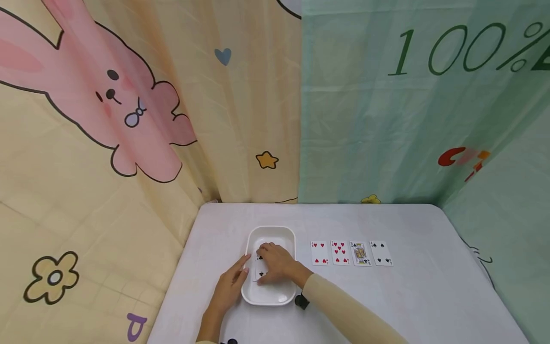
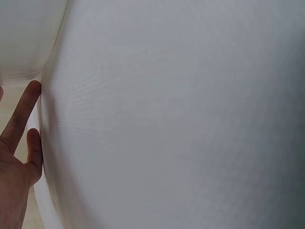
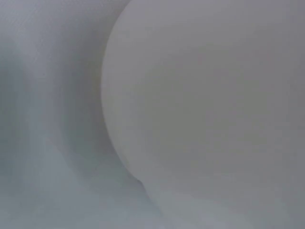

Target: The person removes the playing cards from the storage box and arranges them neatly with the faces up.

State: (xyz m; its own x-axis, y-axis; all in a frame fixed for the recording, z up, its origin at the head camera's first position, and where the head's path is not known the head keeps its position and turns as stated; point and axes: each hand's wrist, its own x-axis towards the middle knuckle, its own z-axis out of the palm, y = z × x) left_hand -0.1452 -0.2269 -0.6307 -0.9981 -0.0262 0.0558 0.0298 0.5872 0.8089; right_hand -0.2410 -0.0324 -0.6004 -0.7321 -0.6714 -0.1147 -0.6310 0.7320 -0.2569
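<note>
A white tray [image 1: 268, 299] stands on the table with a playing card showing black clubs [image 1: 259, 268] inside it. My right hand [image 1: 277, 264] reaches over the tray's right rim and pinches that card by its top and bottom ends, covering part of it. At the tray's left rim rests my left hand [image 1: 229, 286], its fingers extended against the outer side. In the left wrist view the left hand [image 2: 18, 152] shows its fingers nearly straight beside the tray wall. The right wrist view holds a blurred pale rounded edge and no fingers.
Right of the tray, several face-up cards lie in a row: two with red hearts [image 1: 320, 253], [image 1: 340, 253], a face card [image 1: 360, 253] and one with black spades [image 1: 381, 253]. The table [image 1: 412, 296] meets patterned curtains [image 1: 258, 105] at its back and sides.
</note>
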